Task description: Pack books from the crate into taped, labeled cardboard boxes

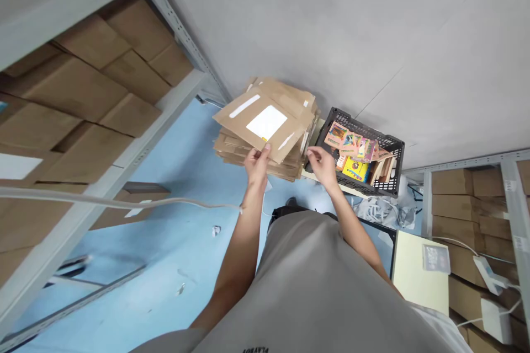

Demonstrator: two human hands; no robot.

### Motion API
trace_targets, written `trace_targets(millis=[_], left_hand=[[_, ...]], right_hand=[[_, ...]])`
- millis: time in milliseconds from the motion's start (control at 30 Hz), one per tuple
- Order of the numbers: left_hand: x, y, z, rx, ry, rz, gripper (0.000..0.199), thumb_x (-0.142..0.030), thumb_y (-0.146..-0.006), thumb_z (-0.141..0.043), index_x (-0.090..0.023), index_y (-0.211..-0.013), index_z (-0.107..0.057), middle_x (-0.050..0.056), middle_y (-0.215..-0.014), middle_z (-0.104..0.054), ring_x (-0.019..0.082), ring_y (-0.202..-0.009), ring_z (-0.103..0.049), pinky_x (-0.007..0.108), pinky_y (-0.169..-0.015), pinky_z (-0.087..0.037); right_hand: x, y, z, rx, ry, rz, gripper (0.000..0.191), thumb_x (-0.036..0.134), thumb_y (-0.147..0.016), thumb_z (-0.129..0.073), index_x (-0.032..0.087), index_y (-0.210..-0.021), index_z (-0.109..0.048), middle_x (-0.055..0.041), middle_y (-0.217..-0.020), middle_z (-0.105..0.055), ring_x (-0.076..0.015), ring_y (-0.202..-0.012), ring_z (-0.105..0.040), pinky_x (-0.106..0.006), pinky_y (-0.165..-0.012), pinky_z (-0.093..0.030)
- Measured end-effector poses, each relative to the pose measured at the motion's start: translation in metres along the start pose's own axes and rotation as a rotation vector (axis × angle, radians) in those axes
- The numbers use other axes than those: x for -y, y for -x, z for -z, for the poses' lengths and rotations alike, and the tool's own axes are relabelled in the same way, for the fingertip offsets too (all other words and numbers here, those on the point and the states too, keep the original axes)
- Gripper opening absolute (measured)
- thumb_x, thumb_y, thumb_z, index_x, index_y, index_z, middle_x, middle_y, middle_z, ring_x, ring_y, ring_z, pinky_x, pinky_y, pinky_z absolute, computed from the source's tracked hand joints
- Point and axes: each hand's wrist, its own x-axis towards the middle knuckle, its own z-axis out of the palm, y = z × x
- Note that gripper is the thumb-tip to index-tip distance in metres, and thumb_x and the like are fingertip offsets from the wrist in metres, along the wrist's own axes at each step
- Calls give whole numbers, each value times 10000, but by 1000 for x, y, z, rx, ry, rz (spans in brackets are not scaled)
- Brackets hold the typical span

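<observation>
— Where do we have the top envelope (267,122)?
— Upper middle, askew on the stack (232,149). Our left hand (256,165) clamps its near edge, thumb on top.
— Our right hand (323,166)?
— Fingers curled by the stack's right side; can't tell if they pinch anything.
— Handling?
— Likely light, bendy, slides easily; we'd grip opposite edges.
— Obstacles?
— Crate (396,168) with colourful packs (350,140) beside our right hand; cable (186,200) at left.
</observation>
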Motion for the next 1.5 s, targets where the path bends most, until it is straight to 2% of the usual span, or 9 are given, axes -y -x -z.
trace_targets(millis=[133, 267, 400, 533, 700, 967, 1167, 1333, 1500], left_hand=[[-23, 10, -15, 258, -10, -18, 658, -690, -632, -1060, -205, -987, -792, 24, -900, -819, 203, -893, -802, 305, -840, -660], [-25, 32, -54, 608, -125, 34, 705, -712, -695, -1036, -176, -1113, -846, 106, -1055, -885, 259, -990, -841, 371, -961, -680], [3, 67, -103, 958, -251, 118, 722, -719, -714, -1022, -162, -1144, -860, 157, -1165, -890, 328, -1101, -849, 433, -1012, -686], [42, 124, -150, 1269, -365, 228, 735, -721, -692, -1031, -160, -1136, -864, 161, -1164, -890, 363, -1123, -849, 467, -1003, -699], [84, 214, -188, 1573, -493, 285, 716, -752, -711, -1007, -162, -1087, -858, 158, -1114, -889, 367, -1075, -853, 501, -1004, -707], [177, 365, -210, 1801, -656, 182, 632, -785, -790, -926, -205, -1008, -799, 128, -1078, -867, 330, -1037, -836, 470, -971, -711], [272, 484, -230, 1759, -642, 120, 708, -599, -850, -889, -212, -1411, -698, 149, -1318, -811, 289, -1239, -790, 464, -1155, -639], [320, 568, -243, 1812, -687, 99, 493, -528, -858, -839, -210, -1220, -733, 107, -1148, -815, 253, -1114, -792, 387, -1048, -664], [359, 621, -254, 1877, -731, 105, 415, -523, -857, -833, -208, -1121, -773, 97, -1132, -817, 263, -1138, -787, 395, -1089, -646]], right_hand=[[16, 6, 64, -342, 131, 112, 419, 559, -1101, -592, 213, -1206, -805, -141, -1222, -850, -297, -1140, -790, -487, -1088, -638], [13, 48, 140, -803, 384, 157, 422, 540, -1118, -599, 215, -1334, -759, -172, -1357, -757, -331, -1345, -703, -585, -1214, -551], [-18, 124, 198, -1098, 520, -28, 483, 564, -1121, -579, 218, -1437, -695, -177, -1382, -710, -339, -1336, -699, -610, -1176, -565], [-50, 219, 234, -1220, 469, -280, 585, 625, -1105, -551, 210, -1506, -641, -195, -1441, -713, -329, -1291, -727, -597, -1149, -588], [-62, 345, 266, -1357, 370, -483, 683, 639, -1047, -642, 206, -1575, -625, -216, -1504, -724, -343, -1350, -717, -594, -1164, -577], [-106, 533, 317, -1457, 2, -518, 552, 655, -942, -799, 203, -1257, -783, -155, -1212, -858, -300, -1063, -803, -456, -955, -637], [-153, 645, 330, -1488, -147, -574, 552, 735, -927, -794, 238, -1162, -750, -104, -1140, -847, -271, -1030, -781, -403, -937, -619], [-198, 697, 324, -1592, -131, -703, 541, 729, -932, -726, 236, -1150, -686, -116, -1142, -809, -276, -1060, -763, -419, -953, -618], [-237, 713, 317, -1611, -88, -891, 404, 637, -966, -590, 237, -1023, -605, -134, -1059, -784, -276, -1056, -755, -440, -1008, -620]])
